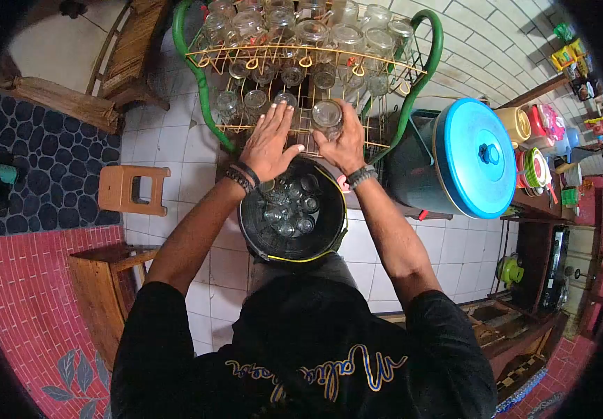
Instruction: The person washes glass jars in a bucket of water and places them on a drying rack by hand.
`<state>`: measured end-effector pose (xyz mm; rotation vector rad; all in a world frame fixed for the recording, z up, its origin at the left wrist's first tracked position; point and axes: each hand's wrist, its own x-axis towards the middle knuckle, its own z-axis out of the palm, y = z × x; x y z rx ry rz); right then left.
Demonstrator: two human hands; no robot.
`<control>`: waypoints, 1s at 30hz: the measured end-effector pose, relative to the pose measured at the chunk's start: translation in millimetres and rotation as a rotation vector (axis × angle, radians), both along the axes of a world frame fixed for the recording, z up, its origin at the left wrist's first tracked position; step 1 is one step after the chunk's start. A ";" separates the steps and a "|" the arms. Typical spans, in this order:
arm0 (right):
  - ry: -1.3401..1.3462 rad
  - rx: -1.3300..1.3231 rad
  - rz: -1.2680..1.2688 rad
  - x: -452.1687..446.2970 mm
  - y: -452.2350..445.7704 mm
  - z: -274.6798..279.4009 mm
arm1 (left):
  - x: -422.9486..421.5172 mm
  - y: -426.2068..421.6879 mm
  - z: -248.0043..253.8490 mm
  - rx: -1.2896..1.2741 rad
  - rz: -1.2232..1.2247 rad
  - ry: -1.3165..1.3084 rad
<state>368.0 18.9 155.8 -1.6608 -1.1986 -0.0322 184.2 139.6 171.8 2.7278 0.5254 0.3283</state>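
Observation:
My right hand [343,143] is wrapped around a clear glass [327,114], whose base faces up, at the front of the lower tier of a wire rack [204,98] with a green frame. Flat and with fingers stretched out, my left hand [270,142] lies over the rack's front edge, close to other glasses; whether it touches one I cannot tell. Upturned glass mugs [312,31] crowd the upper tier. Below my wrists stands a black bucket [254,239] with several clear glasses [291,209] inside.
A big dark tub with a blue lid [474,157] stands to the right of the rack. On the left are a brown plastic stool [134,190] and a wooden cabinet [99,293]. Colourful kitchenware [535,167] is stacked at the far right. White tiles [228,269] cover the floor.

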 end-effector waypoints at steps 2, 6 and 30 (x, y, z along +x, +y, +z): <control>-0.049 0.009 -0.052 7.4 13.4 -2.5 | 9.5 10.9 -2.0 0.018 -0.004 0.024; -0.017 -0.032 -0.096 17.8 36.2 -15.7 | 26.7 26.1 -9.5 0.020 0.005 0.132; 0.036 -0.277 -0.019 25.0 49.4 -67.4 | 32.2 32.8 -23.0 0.010 0.033 0.272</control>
